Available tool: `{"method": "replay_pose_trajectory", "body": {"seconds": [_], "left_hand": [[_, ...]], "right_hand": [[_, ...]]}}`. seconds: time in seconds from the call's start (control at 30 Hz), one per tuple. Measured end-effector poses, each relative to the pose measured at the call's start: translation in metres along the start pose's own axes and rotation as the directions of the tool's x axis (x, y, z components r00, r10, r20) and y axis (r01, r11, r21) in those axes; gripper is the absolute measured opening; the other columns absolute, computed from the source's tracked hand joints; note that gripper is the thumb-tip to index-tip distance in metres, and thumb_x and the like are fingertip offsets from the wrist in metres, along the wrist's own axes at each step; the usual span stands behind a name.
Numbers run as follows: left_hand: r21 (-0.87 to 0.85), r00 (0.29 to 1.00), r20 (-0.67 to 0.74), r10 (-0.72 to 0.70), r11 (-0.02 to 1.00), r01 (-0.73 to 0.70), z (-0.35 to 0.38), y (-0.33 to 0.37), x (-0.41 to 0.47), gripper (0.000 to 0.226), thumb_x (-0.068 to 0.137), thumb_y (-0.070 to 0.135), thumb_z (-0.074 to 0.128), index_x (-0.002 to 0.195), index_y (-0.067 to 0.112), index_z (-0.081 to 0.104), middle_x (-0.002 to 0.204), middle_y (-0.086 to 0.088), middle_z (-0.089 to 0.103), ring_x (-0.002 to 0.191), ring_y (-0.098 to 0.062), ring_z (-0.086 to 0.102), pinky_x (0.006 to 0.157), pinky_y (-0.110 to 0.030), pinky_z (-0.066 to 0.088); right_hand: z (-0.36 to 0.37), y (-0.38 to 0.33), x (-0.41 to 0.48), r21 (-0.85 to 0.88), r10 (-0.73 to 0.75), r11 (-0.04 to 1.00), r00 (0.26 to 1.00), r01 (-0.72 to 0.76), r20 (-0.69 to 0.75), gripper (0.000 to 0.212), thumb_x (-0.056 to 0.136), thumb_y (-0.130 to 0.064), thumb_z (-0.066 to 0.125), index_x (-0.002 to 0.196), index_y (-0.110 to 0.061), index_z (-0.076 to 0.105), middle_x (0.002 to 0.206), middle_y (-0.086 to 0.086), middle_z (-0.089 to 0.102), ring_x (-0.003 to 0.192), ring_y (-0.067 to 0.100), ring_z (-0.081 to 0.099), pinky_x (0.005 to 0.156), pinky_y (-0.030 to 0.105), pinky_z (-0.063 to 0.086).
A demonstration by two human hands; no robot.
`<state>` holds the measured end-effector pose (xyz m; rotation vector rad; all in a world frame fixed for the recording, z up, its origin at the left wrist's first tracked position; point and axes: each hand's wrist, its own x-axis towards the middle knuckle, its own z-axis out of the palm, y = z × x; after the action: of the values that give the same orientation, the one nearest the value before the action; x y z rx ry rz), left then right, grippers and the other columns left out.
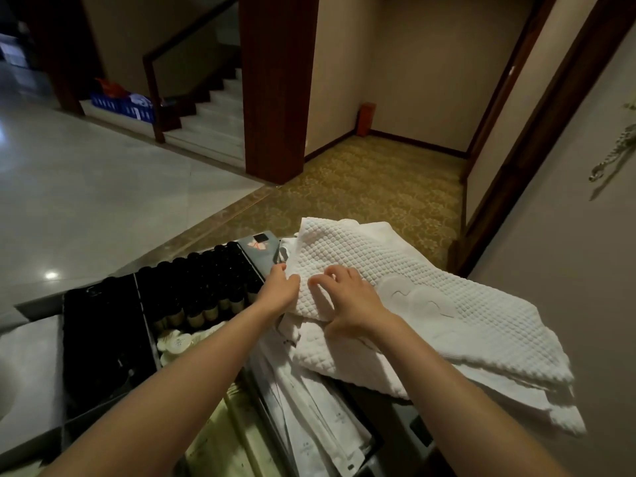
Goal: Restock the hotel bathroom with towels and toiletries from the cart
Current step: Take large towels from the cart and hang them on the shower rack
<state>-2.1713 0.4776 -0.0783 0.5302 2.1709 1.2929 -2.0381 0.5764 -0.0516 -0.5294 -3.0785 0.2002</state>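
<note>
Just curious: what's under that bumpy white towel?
Flat white packets poke out beneath the towel; whatever else lies under it is covered.

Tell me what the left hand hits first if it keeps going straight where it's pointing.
The white waffle towel: the left hand points up and rightward, its fingers already at the towel's edge, so it would push into that fold first. Whether over or under it, the view cannot settle.
</note>
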Motion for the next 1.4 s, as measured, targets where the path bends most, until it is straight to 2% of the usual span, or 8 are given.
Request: {"method": "replay_pose_trajectory", "body": {"seconds": [0.2, 0.4, 0.57, 0.7, 0.9, 1.17, 1.27, 1.4], "left_hand": [[0.058, 0.998, -0.057, 0.002, 0.998, 0.001, 0.001, -0.001, 0.005, 0.063, 0.079, 0.047, 0.044, 0.138, 0.025, 0.043, 0.13, 0.0, 0.059, 0.109, -0.027, 0.061, 0.094, -0.045, 0.052], [-0.125, 0.998, -0.053, 0.033, 0.991, -0.039, -0.005, 0.017, -0.011, 0.033, 0.084, 0.031, 0.057, 0.112, 0.013, 0.061, 0.099, -0.002, 0.069, 0.088, -0.023, 0.068, 0.084, -0.046, 0.057], [-0.238, 0.996, -0.04, 0.083, 0.967, -0.09, -0.002, 0.046, -0.02, 0.008, 0.088, 0.022, 0.056, 0.082, 0.017, 0.057, 0.089, -0.007, 0.067, 0.08, -0.022, 0.066, 0.073, -0.039, 0.056], [-0.376, 0.992, -0.056, 0.114, 0.918, -0.127, 0.005, 0.067, -0.032, 0.018, 0.089, 0.019, 0.061, 0.105, 0.013, 0.057, 0.091, -0.001, 0.065, 0.079, -0.013, 0.065, 0.057, -0.026, 0.053], [-0.408, 0.983, -0.117, 0.143, 0.895, -0.179, 0.006, 0.069, -0.033, 0.029, 0.094, 0.027, 0.053, 0.118, 0.012, 0.055, 0.099, -0.002, 0.063, 0.084, -0.016, 0.062, 0.075, -0.035, 0.051], [-0.206, 0.995, -0.092, 0.042, 0.977, -0.06, 0.001, 0.039, -0.025, 0.018, 0.094, 0.024, 0.046, 0.083, 0.012, 0.053, 0.08, -0.005, 0.053, 0.066, -0.015, 0.047, 0.056, -0.027, 0.037], [-0.151, 0.999, -0.032, 0.016, 0.988, -0.02, 0.0, 0.025, -0.017, 0.025, 0.1, 0.025, 0.041, 0.09, 0.009, 0.057, 0.08, -0.006, 0.056, 0.063, -0.014, 0.049, 0.049, -0.025, 0.036], [-0.188, 0.996, 0.088, -0.005, 0.982, 0.022, 0.004, 0.018, -0.014, 0.041, 0.103, 0.033, 0.034, 0.127, 0.01, 0.057, 0.113, -0.008, 0.065, 0.096, -0.021, 0.064, 0.076, -0.033, 0.057]], "right_hand": [[0.013, -0.002, 0.001, -0.129, -0.032, 0.992, 0.993, 0.017, -0.115, 0.072, 0.071, -0.04, 0.074, 0.135, -0.034, 0.04, 0.132, -0.001, 0.04, 0.118, 0.025, 0.037, 0.083, 0.037, 0.041], [0.022, 0.005, -0.011, 0.162, 0.031, 0.987, 0.959, 0.016, -0.283, 0.059, 0.081, -0.021, 0.061, 0.138, -0.029, 0.052, 0.137, -0.009, 0.055, 0.118, 0.017, 0.047, 0.09, 0.033, 0.046], [0.017, 0.008, -0.016, 0.291, 0.103, 0.956, 0.972, -0.039, -0.209, 0.089, 0.068, -0.041, 0.078, 0.145, -0.027, 0.036, 0.14, -0.004, 0.044, 0.127, 0.018, 0.042, 0.102, 0.037, 0.042], [0.011, 0.008, -0.019, 0.407, 0.196, 0.913, 0.899, -0.022, -0.392, 0.062, 0.082, -0.016, 0.06, 0.141, -0.031, 0.044, 0.134, -0.005, 0.055, 0.119, 0.019, 0.051, 0.088, 0.035, 0.047], [-0.031, 0.014, -0.017, 0.424, 0.263, 0.905, 0.84, -0.043, -0.475, 0.045, 0.082, -0.016, 0.053, 0.126, -0.028, 0.056, 0.11, 0.0, 0.068, 0.099, 0.027, 0.062, 0.066, 0.032, 0.042], [-0.027, 0.005, -0.015, 0.378, 0.239, 0.916, 0.942, -0.138, -0.234, 0.041, 0.083, -0.021, 0.051, 0.121, -0.034, 0.056, 0.112, -0.003, 0.067, 0.105, 0.024, 0.059, 0.074, 0.031, 0.042], [-0.008, 0.003, -0.017, 0.447, 0.22, 0.89, 0.947, -0.097, -0.232, 0.03, 0.081, -0.017, 0.051, 0.105, -0.033, 0.06, 0.097, -0.011, 0.066, 0.092, 0.017, 0.059, 0.064, 0.028, 0.039], [-0.001, 0.005, -0.019, 0.45, 0.163, 0.893, 0.948, -0.023, -0.274, 0.025, 0.08, -0.02, 0.057, 0.101, -0.033, 0.064, 0.094, -0.012, 0.068, 0.088, 0.013, 0.059, 0.062, 0.029, 0.043]]}}
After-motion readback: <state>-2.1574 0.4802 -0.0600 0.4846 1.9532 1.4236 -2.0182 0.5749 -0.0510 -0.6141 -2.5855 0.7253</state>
